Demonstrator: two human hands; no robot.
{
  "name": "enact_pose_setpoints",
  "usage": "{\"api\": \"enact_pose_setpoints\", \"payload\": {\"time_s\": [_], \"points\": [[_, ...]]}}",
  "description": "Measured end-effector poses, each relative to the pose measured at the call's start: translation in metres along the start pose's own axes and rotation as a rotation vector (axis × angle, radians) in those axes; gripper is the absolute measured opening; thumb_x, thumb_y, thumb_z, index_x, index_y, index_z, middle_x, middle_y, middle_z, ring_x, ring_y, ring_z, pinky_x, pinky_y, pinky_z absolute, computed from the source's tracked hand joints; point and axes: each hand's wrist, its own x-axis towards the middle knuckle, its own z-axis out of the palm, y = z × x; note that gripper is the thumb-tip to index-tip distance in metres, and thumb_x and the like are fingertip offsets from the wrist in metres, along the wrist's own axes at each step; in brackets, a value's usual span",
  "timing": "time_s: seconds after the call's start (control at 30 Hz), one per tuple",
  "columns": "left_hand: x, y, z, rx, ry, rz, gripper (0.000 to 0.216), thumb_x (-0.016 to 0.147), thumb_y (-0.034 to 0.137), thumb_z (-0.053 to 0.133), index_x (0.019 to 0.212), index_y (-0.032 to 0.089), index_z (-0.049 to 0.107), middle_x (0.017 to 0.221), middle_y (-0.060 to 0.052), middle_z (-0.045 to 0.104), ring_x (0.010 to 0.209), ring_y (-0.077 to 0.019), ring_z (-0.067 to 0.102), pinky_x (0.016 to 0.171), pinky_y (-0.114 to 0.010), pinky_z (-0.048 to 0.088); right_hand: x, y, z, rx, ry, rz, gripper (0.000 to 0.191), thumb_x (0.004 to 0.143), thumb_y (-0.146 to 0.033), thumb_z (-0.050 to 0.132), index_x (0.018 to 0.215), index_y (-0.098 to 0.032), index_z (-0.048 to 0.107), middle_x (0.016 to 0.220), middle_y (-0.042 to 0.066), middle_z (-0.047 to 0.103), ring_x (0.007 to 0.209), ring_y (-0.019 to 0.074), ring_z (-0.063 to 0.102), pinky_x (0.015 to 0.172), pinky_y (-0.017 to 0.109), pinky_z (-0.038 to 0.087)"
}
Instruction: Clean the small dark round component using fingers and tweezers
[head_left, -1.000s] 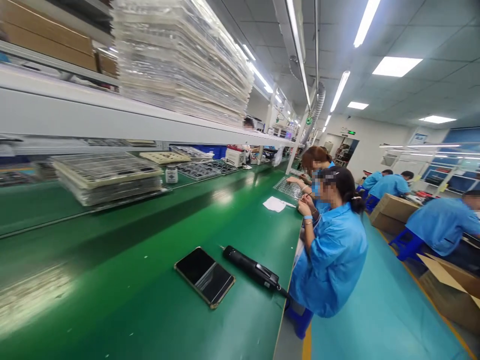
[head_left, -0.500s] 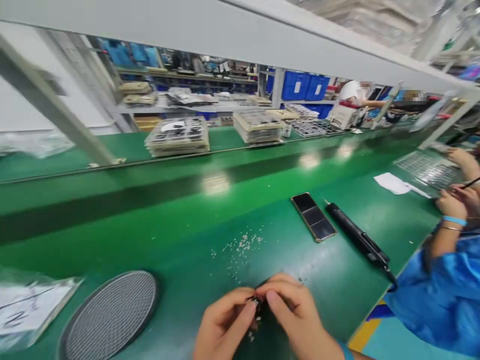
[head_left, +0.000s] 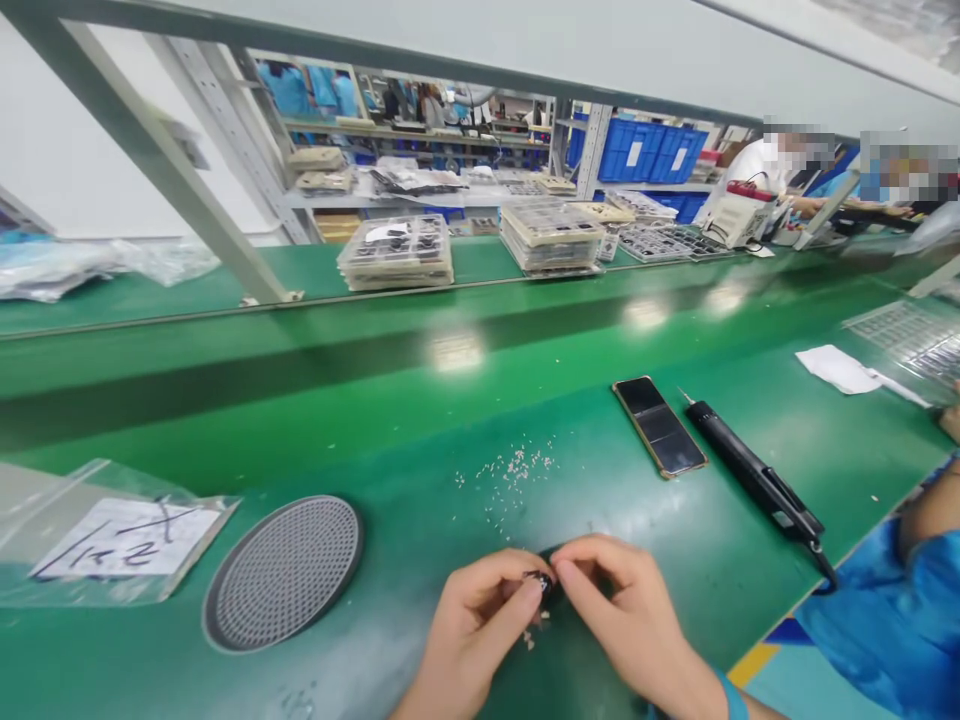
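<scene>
You're on a factory assembly line: a long green bench (head_left: 315,420) runs past you, stacked component trays (head_left: 396,252) sit behind it, blue bins (head_left: 645,153) fill shelving beyond those trays, and a blue-smocked co-worker (head_left: 892,620) sits at the bench's right.

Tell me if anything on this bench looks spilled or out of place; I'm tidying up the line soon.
Yes: a scatter of tiny pale bits lies loose on the green bench, just beyond the left hand and right hand, which pinch a small dark part. A few more specks sit under the fingers. The phone lies flat.
</scene>
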Motion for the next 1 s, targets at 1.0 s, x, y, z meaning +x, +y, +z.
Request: {"api": "enact_pose_setpoints", "payload": {"time_s": [1.0], "points": [[0.009,-0.004,0.013,-0.072,0.183,-0.252,0.027,0.089,0.038,0.066,0.08,0.012,0.065,0.068,-0.006,0.069,0.056,-0.0128,0.063,0.053,-0.015,0.049,-0.009,0.005,-0.015,-0.324,-0.189,-0.261,0.017,0.104,-0.017,0.063,0.103,-0.023,0.078,0.099,0.007,0.07,0.084,0.0215,0.07,0.067,0.026,0.059]]}}
